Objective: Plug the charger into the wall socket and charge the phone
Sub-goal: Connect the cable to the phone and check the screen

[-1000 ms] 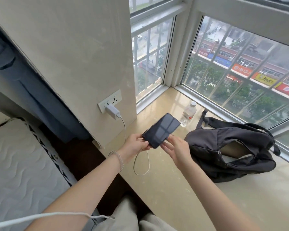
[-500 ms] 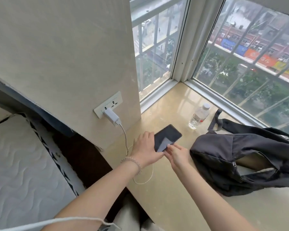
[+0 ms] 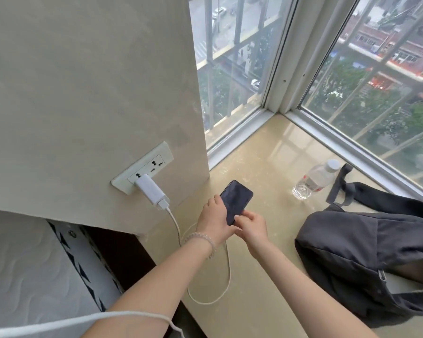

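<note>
Small white rectangular charger block (image 3: 150,190) seated in the left outlet of the white plastic wall socket plate (image 3: 142,168): first half of the task done, by the look of it. White rubbery charging cable (image 3: 226,272) running from the block's lower end, down past the wrist, looping over the glossy beige stone window sill (image 3: 266,157) and heading back up toward the hands. Slim black glass-fronted phone (image 3: 235,200) low over the sill, tilted, screen dark. Left hand (image 3: 214,220) curled round the phone's left edge, fingers closed on it. Right hand (image 3: 252,224) pinched at the phone's bottom end, thumb on the glass, likely pressing in the cable's connector; connector itself hidden, so seated or not, cannot tell. Dark screen, no charging sign visible. Left to do, as a judgement: confirm the connector home, set the phone down on the sill. Clear plastic water bottle (image 3: 315,179) and dark grey fabric backpack (image 3: 364,252) well apart, to the right.
</note>
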Demonstrator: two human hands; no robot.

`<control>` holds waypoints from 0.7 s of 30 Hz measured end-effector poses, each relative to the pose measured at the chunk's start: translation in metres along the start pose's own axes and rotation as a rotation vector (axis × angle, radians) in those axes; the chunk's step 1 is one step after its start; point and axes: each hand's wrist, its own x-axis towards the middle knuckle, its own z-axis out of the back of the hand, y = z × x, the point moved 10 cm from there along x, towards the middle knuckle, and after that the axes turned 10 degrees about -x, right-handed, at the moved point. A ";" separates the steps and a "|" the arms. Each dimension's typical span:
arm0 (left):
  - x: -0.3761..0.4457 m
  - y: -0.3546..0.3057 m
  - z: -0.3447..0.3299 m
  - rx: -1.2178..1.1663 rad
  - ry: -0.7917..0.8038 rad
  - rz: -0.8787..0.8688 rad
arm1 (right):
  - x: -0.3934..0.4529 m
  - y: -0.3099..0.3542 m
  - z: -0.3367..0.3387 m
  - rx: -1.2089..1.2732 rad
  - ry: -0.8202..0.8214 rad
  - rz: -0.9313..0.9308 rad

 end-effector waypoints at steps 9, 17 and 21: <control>0.055 0.049 -0.033 0.164 0.040 0.007 | 0.052 0.049 -0.049 -1.521 -0.006 0.849; 0.090 0.078 -0.060 0.261 0.042 0.014 | 0.100 0.032 -0.076 -1.608 0.084 0.879; 0.097 0.085 -0.065 0.210 0.036 -0.004 | 0.096 0.037 -0.088 -1.644 0.068 1.023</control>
